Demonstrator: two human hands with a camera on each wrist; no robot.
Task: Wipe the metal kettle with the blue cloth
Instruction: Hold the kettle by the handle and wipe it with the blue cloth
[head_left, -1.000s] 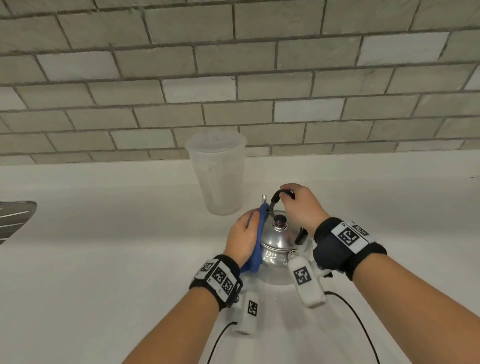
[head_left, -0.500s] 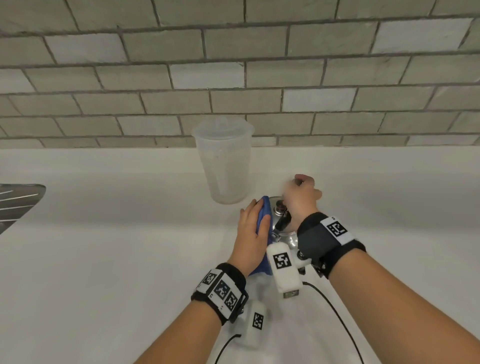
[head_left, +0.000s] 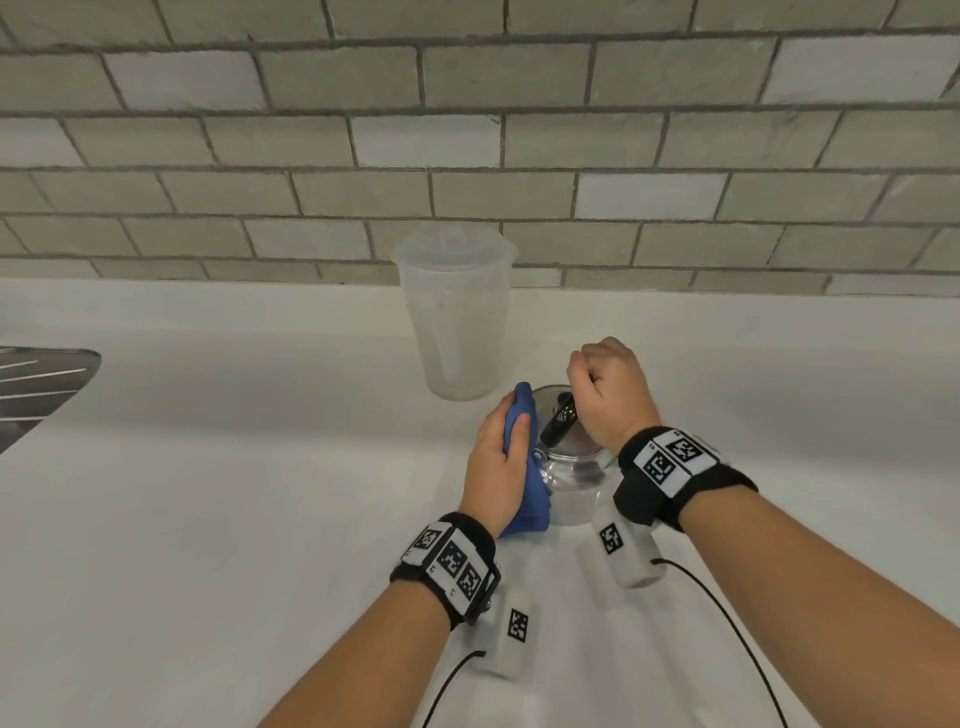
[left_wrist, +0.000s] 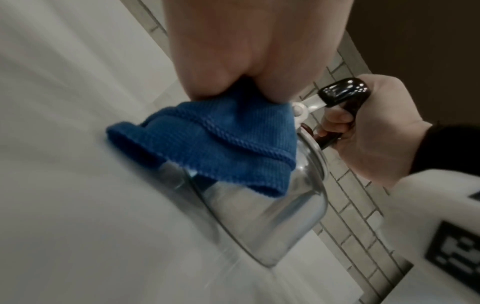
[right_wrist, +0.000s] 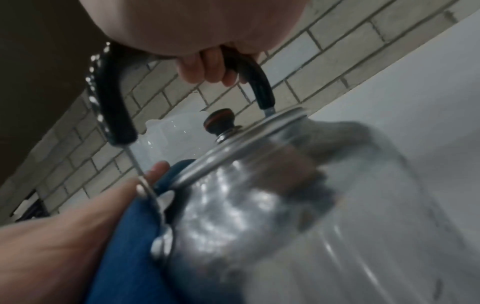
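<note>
A shiny metal kettle (head_left: 571, 480) with a black arched handle (head_left: 560, 423) stands on the white counter (head_left: 234, 493), tipped away from me. My right hand (head_left: 605, 395) grips the handle (right_wrist: 255, 80) from above. My left hand (head_left: 498, 457) holds a folded blue cloth (head_left: 527, 467) and presses it flat against the kettle's left side. In the left wrist view the cloth (left_wrist: 207, 144) drapes over the kettle (left_wrist: 272, 216) wall below my fingers. The right wrist view shows the lid knob (right_wrist: 219, 121) and the blurred kettle body (right_wrist: 246, 205).
A translucent plastic jug (head_left: 457, 317) stands just behind the kettle, against the grey tiled wall (head_left: 467, 130). A metal sink drainer (head_left: 36, 384) shows at the left edge. Cables from the wrist cameras trail over the counter near me.
The kettle has been turned and tipped by its handle, my right hand moving back over it. My left hand slid the cloth along the kettle's left side.
</note>
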